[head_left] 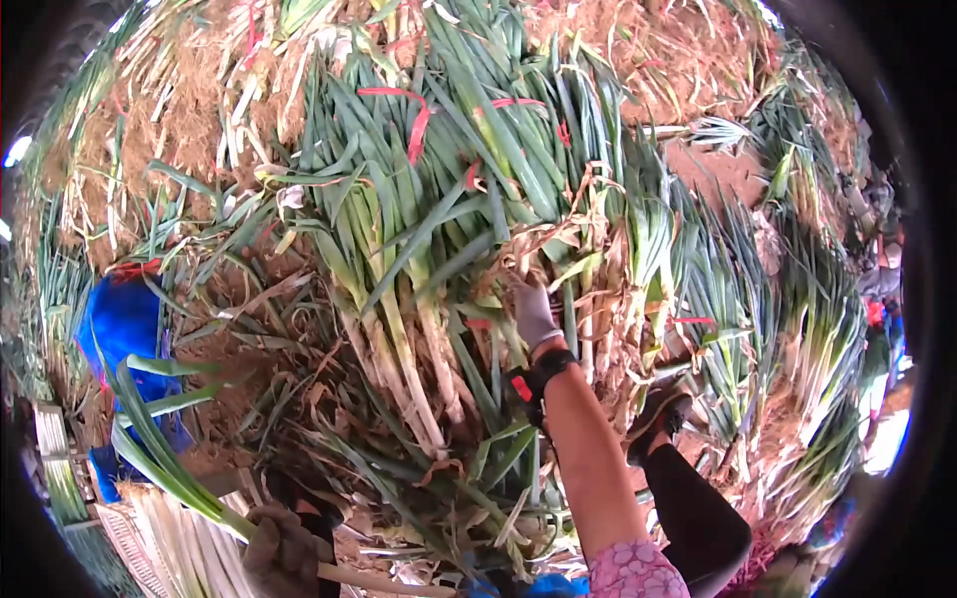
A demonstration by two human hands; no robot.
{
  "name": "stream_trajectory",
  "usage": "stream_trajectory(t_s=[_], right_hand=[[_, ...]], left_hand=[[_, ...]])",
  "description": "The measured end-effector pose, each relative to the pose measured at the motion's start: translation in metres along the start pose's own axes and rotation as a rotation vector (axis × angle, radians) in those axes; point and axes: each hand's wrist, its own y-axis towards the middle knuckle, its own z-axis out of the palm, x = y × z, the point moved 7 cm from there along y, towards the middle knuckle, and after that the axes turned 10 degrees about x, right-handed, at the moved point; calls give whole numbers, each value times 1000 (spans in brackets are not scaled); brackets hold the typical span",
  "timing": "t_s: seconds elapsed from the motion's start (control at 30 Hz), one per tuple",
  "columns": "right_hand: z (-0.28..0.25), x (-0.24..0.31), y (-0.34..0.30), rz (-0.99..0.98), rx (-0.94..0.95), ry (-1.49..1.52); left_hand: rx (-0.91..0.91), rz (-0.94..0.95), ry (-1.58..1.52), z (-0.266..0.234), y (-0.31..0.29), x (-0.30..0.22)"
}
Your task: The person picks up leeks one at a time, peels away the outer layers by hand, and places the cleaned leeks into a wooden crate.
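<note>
My left hand point(274, 551), in a dark, soiled glove, is closed around a long green onion point(204, 498). Its green leaves fan out to the upper left, and its pale stalk emerges to the right of the fist. My right hand point(535, 317), wearing a light glove, reaches forward into a heap of green onions point(399, 214). Dry brown leaves point(533, 249) cover its fingers, so their grip is hidden. A black band with a black-and-red device point(525, 391) is strapped at the right wrist.
Red ties point(419, 130) lie across several bundles. Trimmed white stalks point(189, 538) are stacked at lower left, beside a bright blue object point(130, 329). Loose leaves and husks litter the ground around my shoe point(660, 419). More rooted bundles point(688, 50) lie at the back.
</note>
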Motion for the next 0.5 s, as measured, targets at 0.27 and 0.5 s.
stream_trajectory(t_s=[0.27,0.5], right_hand=[[90,-46,-242,97,560,175],[119,-90,-346,656,388,183]], left_hand=[[-1,39,-100,-4,-6,7],[128,60,16,5,-12,9]])
